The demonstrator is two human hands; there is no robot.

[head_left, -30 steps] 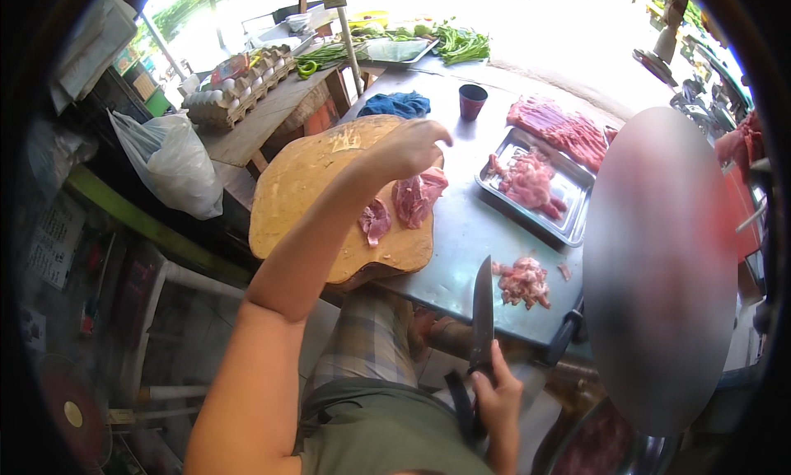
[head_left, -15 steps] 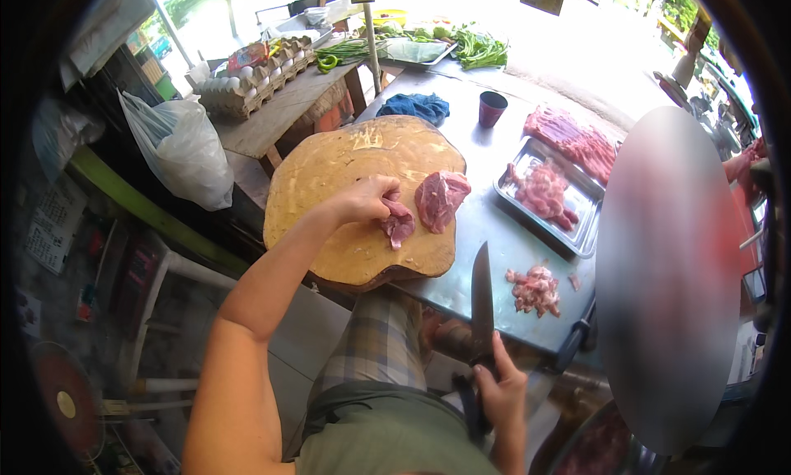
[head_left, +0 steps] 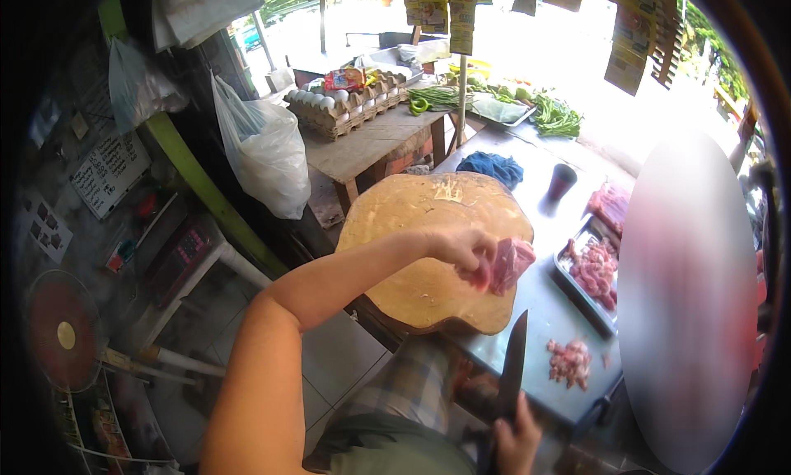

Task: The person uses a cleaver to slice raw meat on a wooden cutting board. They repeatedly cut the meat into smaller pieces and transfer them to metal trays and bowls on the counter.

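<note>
My left hand (head_left: 463, 248) reaches over the round wooden chopping board (head_left: 404, 211). Its closed fingers pinch a small piece of raw meat (head_left: 478, 279), slightly smeared by motion. Right beside those fingers, at the board's right side, lies a larger chunk of raw meat (head_left: 514, 262); I cannot tell whether the fingers touch it. Low in front of the metal table, my right hand (head_left: 517, 439) is wrapped round the handle of a long dark knife (head_left: 513, 361), its blade pointing up and away.
On the metal table (head_left: 511, 347) are chopped meat pieces (head_left: 569, 364), a metal tray (head_left: 563, 271) of meat, a dark cup (head_left: 562, 182) and a blue cloth (head_left: 492, 168). Egg trays (head_left: 346, 116) stand on a wooden table. A blurred oval hides the right side.
The view has turned left, so the scene sits further right. My left hand has carried the small meat piece rightward over the board, up beside the larger chunk. My right hand still holds the knife.
</note>
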